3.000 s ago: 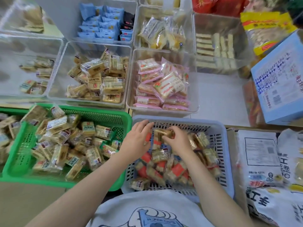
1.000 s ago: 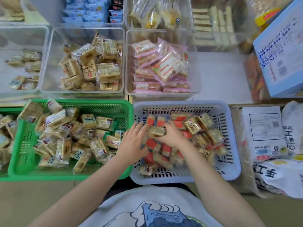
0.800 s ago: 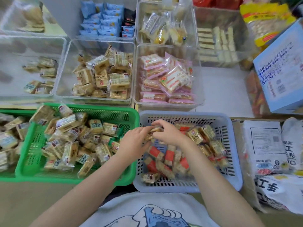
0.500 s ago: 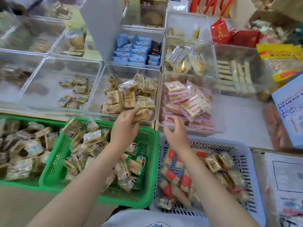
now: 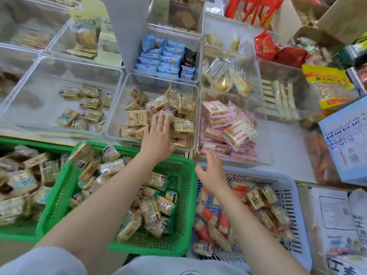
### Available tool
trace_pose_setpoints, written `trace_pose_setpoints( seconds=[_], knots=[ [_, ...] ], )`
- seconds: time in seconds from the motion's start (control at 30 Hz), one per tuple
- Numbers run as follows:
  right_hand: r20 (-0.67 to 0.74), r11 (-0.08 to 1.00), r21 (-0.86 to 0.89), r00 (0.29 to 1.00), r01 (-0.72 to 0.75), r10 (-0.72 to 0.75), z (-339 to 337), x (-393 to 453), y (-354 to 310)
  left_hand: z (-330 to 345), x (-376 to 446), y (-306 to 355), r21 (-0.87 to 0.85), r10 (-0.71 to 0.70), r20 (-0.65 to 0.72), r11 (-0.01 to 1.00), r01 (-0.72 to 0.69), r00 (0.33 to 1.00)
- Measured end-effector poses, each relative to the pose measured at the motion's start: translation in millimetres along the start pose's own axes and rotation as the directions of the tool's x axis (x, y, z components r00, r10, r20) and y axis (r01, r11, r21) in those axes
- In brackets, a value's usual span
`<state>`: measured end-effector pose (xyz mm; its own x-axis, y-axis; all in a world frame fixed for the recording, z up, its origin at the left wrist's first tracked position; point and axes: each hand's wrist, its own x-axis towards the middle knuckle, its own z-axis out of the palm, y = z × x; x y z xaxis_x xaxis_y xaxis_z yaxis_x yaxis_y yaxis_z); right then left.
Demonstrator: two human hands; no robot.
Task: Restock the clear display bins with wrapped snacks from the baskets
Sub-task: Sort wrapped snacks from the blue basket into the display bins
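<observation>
My left hand point(image 5: 157, 133) reaches over the front wall of the middle clear bin point(image 5: 119, 108), its straight fingers lying on the pile of tan wrapped snacks point(image 5: 179, 126) inside. My right hand point(image 5: 213, 171) hovers with spread, relaxed fingers and nothing in it, over the far rim of the pale blue basket point(image 5: 297, 211), just in front of the clear bin of pink-wrapped snacks point(image 5: 234, 132). The blue basket holds red and tan wrapped snacks point(image 5: 256, 199). The green basket point(image 5: 182, 195) under my left forearm is full of tan wrapped snacks point(image 5: 155, 211).
A second green basket point(image 5: 12, 233) of snacks sits at far left. The left clear bin point(image 5: 35, 80) holds a few packets. Behind stand bins of blue packets point(image 5: 164, 56), yellow snacks and wafers. A light blue carton point(image 5: 345, 139) and printed sacks point(image 5: 335, 219) are at right.
Both hands left the blue basket carrying snacks forward. My left hand went into the middle clear bin and now lies flat on its pile; my right hand now holds nothing. The view tilted up.
</observation>
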<state>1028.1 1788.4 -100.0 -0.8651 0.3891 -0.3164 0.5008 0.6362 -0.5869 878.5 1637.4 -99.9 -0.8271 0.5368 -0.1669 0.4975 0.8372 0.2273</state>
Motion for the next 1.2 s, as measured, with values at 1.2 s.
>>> trace_pose_setpoints(
  seconds=[1.2],
  knots=[
    [0.385, 0.971, 0.195, 0.921, -0.139, 0.054, 43.6, -159.5, 176.4, 131.8, -213.7, 99.4, -0.109, -0.018, 0.413, 0.992, 0.068, 0.91]
  ],
)
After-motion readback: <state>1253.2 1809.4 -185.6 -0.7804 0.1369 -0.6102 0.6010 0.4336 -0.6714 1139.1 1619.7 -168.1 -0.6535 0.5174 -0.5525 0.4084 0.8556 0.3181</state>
